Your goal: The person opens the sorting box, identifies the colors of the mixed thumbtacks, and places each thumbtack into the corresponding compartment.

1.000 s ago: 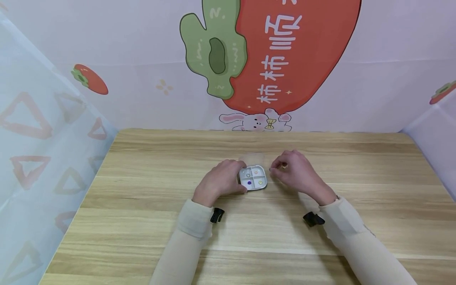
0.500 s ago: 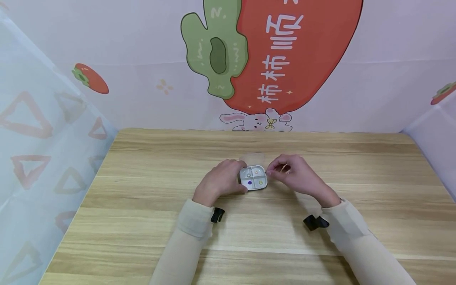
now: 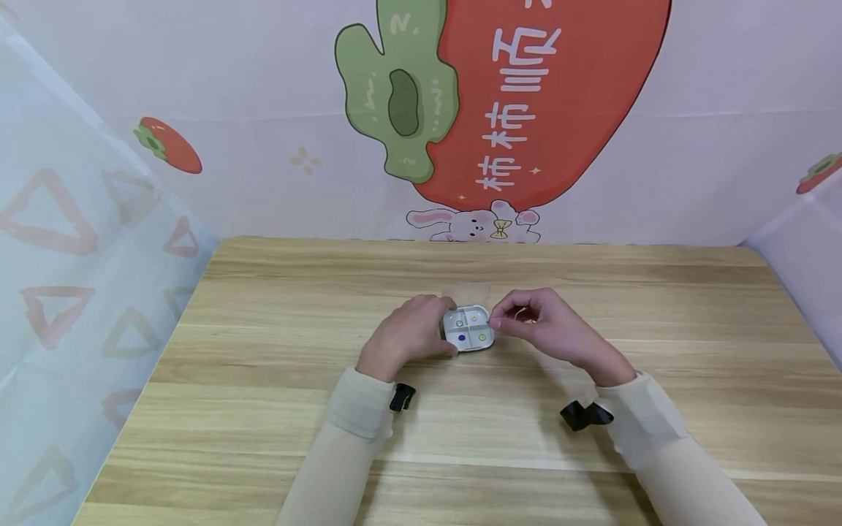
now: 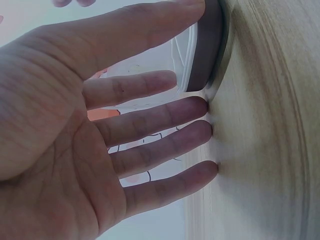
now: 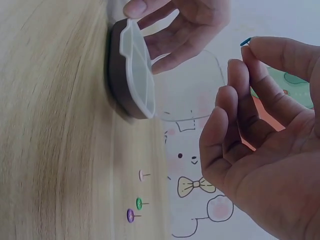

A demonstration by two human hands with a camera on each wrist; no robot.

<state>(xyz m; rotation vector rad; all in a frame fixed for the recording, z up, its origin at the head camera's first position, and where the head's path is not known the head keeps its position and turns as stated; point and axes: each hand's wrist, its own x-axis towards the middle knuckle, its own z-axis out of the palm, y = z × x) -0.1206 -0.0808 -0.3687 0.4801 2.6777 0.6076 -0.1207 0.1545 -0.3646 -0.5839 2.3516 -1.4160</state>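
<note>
A small four-compartment box (image 3: 468,326) stands on the table with its clear lid (image 3: 465,294) folded back. My left hand (image 3: 406,334) holds it from the left, thumb at the near side and index finger at the far side. Its other fingers reach down to the tabletop in the left wrist view. Small round pieces lie in the compartments, including a purple one (image 3: 462,337) and a yellow one (image 3: 482,337). My right hand (image 3: 549,325) is at the box's right edge. Between thumb and index finger it pinches a teal thumbtack (image 5: 245,42), best seen in the right wrist view.
In the right wrist view a pink thumbtack (image 5: 141,175), a green thumbtack (image 5: 139,203) and a purple thumbtack (image 5: 130,215) lie on the wooden table (image 5: 55,150). A printed cloth backdrop (image 3: 263,183) rises behind the table's far edge.
My right hand has moved left and slightly nearer, with its pinching fingertips now at the box's right edge. The left hand and the box have stayed in place.
</note>
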